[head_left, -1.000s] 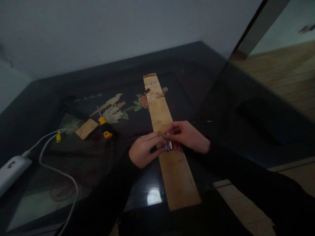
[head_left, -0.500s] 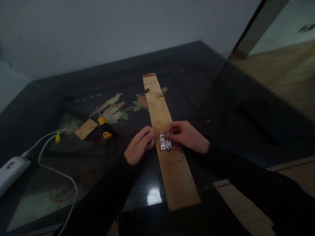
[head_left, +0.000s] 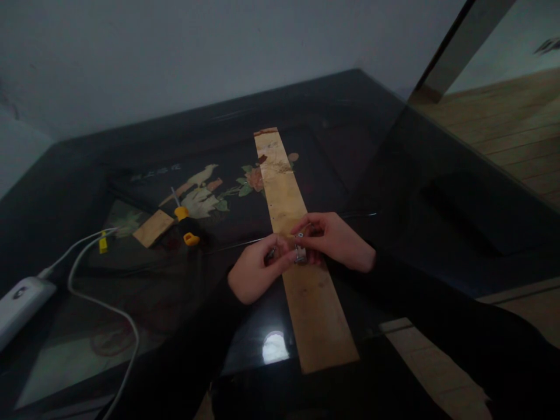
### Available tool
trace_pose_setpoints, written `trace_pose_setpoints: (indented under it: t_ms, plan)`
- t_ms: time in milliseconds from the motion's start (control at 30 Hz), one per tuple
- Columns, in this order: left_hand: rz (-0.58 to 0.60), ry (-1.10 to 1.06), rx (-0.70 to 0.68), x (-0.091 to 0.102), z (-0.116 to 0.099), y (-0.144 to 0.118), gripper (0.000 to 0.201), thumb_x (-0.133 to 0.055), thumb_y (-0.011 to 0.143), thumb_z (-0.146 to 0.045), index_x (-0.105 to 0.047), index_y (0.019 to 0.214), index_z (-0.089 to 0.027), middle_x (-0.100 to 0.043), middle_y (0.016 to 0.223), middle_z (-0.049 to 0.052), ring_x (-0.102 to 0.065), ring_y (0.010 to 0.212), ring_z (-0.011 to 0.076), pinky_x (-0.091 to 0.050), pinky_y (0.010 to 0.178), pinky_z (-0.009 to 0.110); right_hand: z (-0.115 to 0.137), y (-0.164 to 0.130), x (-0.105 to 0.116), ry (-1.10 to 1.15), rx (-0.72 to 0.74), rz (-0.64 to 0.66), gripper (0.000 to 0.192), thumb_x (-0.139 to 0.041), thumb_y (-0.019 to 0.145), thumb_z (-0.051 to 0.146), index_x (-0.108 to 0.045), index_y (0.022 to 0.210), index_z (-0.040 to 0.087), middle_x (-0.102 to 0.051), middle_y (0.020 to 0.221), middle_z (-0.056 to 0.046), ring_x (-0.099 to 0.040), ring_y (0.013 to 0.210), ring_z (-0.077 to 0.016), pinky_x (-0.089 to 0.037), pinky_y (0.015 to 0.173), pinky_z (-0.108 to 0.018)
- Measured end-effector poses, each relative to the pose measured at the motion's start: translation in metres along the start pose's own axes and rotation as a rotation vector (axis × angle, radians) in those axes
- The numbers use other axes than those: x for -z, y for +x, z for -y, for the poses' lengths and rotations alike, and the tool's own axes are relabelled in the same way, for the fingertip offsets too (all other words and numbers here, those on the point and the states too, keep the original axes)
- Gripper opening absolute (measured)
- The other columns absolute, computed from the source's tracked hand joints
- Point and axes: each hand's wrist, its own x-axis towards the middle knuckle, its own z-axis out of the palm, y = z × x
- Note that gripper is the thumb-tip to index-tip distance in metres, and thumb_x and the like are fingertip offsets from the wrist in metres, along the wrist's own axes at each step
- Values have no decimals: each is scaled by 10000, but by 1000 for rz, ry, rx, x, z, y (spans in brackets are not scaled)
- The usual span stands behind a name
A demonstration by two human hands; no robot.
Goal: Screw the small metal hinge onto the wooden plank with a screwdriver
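A small silver metal hinge (head_left: 300,254) is held between my hands, above the long wooden board (head_left: 321,315). My right hand (head_left: 343,244) is closed on its right side with thumb and fingers. My left hand (head_left: 254,271) has its thumb on the left part of the hinge and its fingers curled around it. A bit of shiny metal shows within the left fingers, too small to make out fully. The fingers hide much of the hinge.
A yellow-and-black screwdriver (head_left: 186,226) lies on the dark glass-topped table (head_left: 376,151), beside a small wood block (head_left: 153,228). To the left are a white power strip (head_left: 24,306), its pale cable (head_left: 102,304) and a yellow tag (head_left: 103,242).
My left hand has moved right, from beside the board onto the hinge, and now grips its left part. A thin metal piece showed in its fingers before. My right hand still holds the hinge.
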Motion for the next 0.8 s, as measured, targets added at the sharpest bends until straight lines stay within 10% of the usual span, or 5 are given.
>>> trace_pose_setpoints:
  t_ms: [433,600,800]
  plan:
    - [-132,713,-365,-10,7,-7,154,-467,925,-247,-593,863,-188,-679,756,13,-594,600,127,-420,550,232,1,-1,-2,-48,10,-18,72,-642,800,154,-607,855,125,-567,476,66,-526,355,-69,-416,341,-157]
    - [-243,458,-353,-11,1,-8,140,-479,898,-237,-593,835,-184,-637,728,12,-554,600,115,-419,576,228,0,-1,-2,-73,14,-32,81,-639,794,137,-601,863,125,-574,490,65,-521,352,-64,-407,337,-150]
    - [-141,-472,140,-3,8,8,169,-466,858,-280,-474,719,-185,-329,525,-75,-263,408,60,-223,411,170,2,-2,-3,-106,-12,-33,139,-633,790,123,-628,929,120,-587,557,45,-535,376,-70,-424,345,-167]
